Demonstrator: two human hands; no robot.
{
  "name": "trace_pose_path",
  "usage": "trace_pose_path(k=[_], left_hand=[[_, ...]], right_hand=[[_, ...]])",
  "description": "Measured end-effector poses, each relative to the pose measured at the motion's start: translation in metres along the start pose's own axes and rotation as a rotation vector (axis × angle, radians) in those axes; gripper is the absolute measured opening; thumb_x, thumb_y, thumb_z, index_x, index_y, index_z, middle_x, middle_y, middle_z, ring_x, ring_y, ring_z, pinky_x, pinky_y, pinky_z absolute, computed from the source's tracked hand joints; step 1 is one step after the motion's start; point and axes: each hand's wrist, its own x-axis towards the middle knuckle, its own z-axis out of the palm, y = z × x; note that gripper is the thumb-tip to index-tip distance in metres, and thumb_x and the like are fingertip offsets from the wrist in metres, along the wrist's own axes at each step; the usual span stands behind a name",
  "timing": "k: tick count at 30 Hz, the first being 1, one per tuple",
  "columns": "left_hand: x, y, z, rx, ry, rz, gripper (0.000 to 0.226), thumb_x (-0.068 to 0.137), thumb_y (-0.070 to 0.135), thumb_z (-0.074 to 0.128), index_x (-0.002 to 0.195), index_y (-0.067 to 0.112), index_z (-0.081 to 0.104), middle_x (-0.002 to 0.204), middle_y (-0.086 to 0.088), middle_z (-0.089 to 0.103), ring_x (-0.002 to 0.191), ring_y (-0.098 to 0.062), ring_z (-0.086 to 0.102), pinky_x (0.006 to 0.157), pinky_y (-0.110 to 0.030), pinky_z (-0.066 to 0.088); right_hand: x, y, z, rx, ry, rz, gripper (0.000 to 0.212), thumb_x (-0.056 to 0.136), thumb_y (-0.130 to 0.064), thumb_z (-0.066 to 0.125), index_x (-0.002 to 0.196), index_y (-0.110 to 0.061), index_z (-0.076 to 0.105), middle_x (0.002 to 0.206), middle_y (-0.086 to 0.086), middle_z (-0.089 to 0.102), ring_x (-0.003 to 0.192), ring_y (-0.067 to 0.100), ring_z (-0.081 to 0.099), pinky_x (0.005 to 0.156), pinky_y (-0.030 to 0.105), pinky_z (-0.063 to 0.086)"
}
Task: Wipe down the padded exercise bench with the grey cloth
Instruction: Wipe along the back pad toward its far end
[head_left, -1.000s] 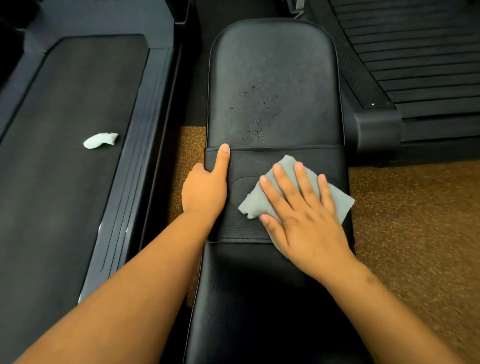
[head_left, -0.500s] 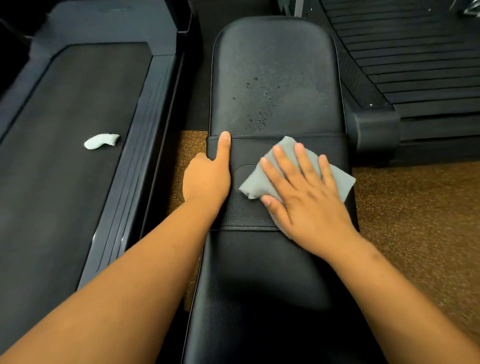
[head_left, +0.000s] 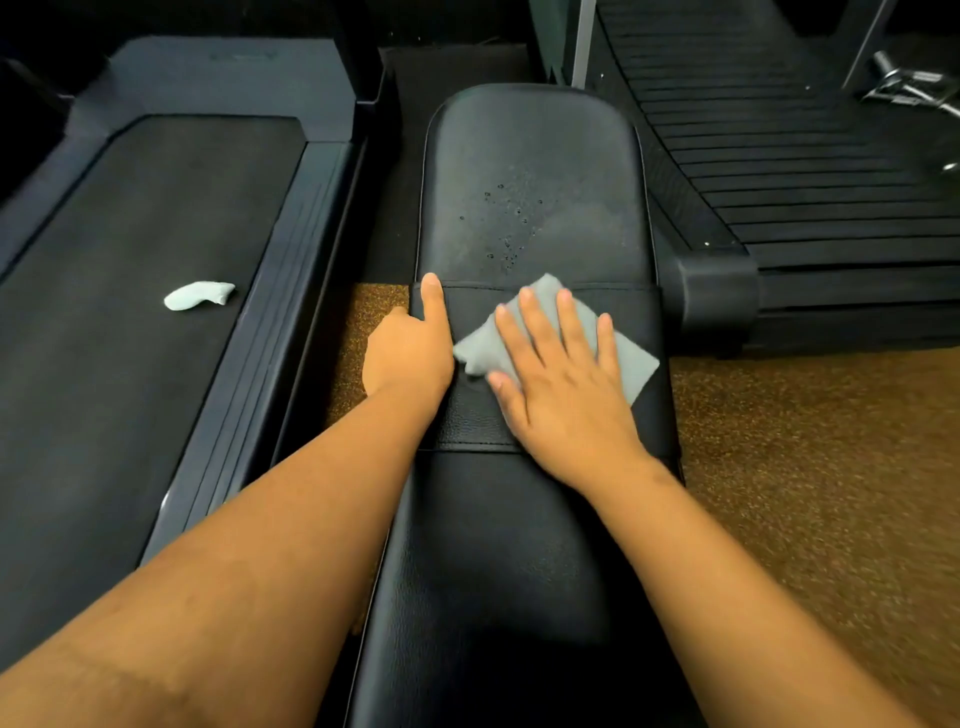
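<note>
Black padded bench (head_left: 535, 171) beaded with droplets, right hand (head_left: 563, 384) flat on grey cloth (head_left: 631, 358), left hand (head_left: 408, 353) gripping bench edge

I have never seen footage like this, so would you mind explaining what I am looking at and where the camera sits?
There is no machine here: a person wears a wide-angle camera on the head, looking down at their own bare arms. The right hand lies flat, fingers straight, pressing a grey cloth onto the black padded bench. The left hand grips the bench's left edge, thumb on top. Beyond the cloth, water droplets sit on the far pad. To the left is a treadmill belt with a small pale object lying on it.
</note>
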Motion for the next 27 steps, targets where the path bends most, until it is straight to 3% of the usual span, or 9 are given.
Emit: trace_pose_path(k=[4,11,19,22,27], left_hand=[[-0.003,0.003,-0.002,-0.002,-0.006,-0.011,0.081,0.092,0.071,0.021,0.117,0.005,0.061,0.119,-0.015,0.063,0.107,-0.033,0.058,0.088,-0.040,0.045],[-0.005,0.004,-0.004,0.019,0.001,-0.007,0.080,0.092,0.071,0.020,0.118,0.007,0.060,0.119,-0.014,0.062,0.107,-0.032,0.058,0.088,-0.041,0.046],[-0.002,0.004,-0.001,0.045,0.020,0.005,0.082,0.092,0.071,0.019,0.119,0.006,0.061,0.119,-0.014,0.063,0.108,-0.032,0.058,0.088,-0.041,0.046],[-0.003,0.003,-0.001,0.037,0.024,0.012,0.082,0.092,0.071,0.019,0.118,0.006,0.061,0.118,-0.013,0.063,0.106,-0.031,0.059,0.088,-0.042,0.047],[-0.003,0.003,-0.001,0.044,0.030,0.002,0.082,0.091,0.072,0.019,0.115,0.006,0.062,0.116,-0.012,0.064,0.104,-0.031,0.059,0.085,-0.041,0.048]], right_hand=[[-0.028,0.016,-0.002,0.004,-0.059,-0.022,0.061,0.100,-0.053,0.022,0.156,-0.027,0.019,0.164,0.000,0.014,0.151,0.031,0.005,0.119,0.057,0.006],[0.038,0.015,-0.005,0.035,-0.051,0.222,0.062,0.102,-0.051,0.019,0.157,-0.028,0.007,0.165,0.000,0.000,0.151,0.031,-0.008,0.118,0.060,-0.002],[-0.047,0.005,0.003,0.011,-0.025,0.040,0.061,0.101,-0.051,0.024,0.156,-0.025,0.020,0.164,0.001,0.014,0.151,0.030,0.004,0.119,0.058,0.008],[-0.062,0.014,0.002,0.032,-0.053,0.077,0.060,0.102,-0.052,0.021,0.156,-0.027,0.018,0.165,0.000,0.012,0.152,0.029,0.001,0.120,0.056,0.008],[-0.008,0.024,-0.006,0.065,-0.042,0.212,0.062,0.100,-0.053,0.018,0.157,-0.028,0.012,0.165,0.001,0.004,0.151,0.030,-0.005,0.120,0.057,0.000]])
